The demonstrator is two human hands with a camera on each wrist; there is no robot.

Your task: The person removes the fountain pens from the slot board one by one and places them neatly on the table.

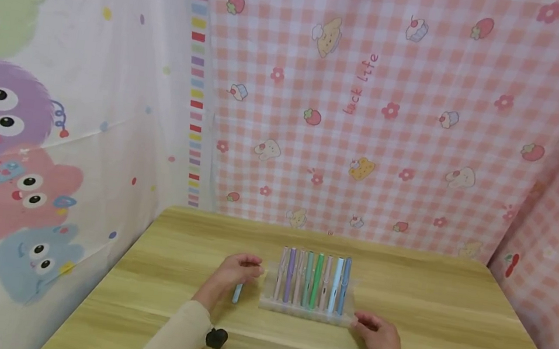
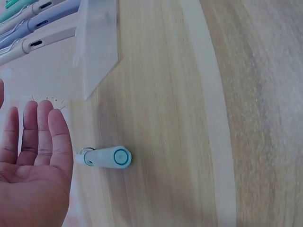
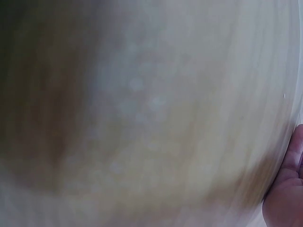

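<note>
A clear pen rack (image 1: 306,313) stands mid-table, holding a row of several upright capped pens: pale pink, purple (image 1: 289,276), grey-green, bright green (image 1: 316,282), light blue (image 1: 336,286) and darker blue. My left hand (image 1: 237,270) is at the rack's left side, its fingers extended in the left wrist view and nothing in its palm. Beneath that hand a separate light blue pen (image 2: 106,157) lies on the table, partly hidden by the hand in the head view. My right hand (image 1: 379,336) has its fingertips right at the rack's lower right corner.
The wood-grain table (image 1: 431,312) extends around the rack. A pink checked cloth (image 1: 421,146) hangs behind it, and a white cartoon cloth (image 1: 126,89) hangs on the left. A black device (image 1: 216,338) sits at the left wrist. The right wrist view is mostly blurred tabletop.
</note>
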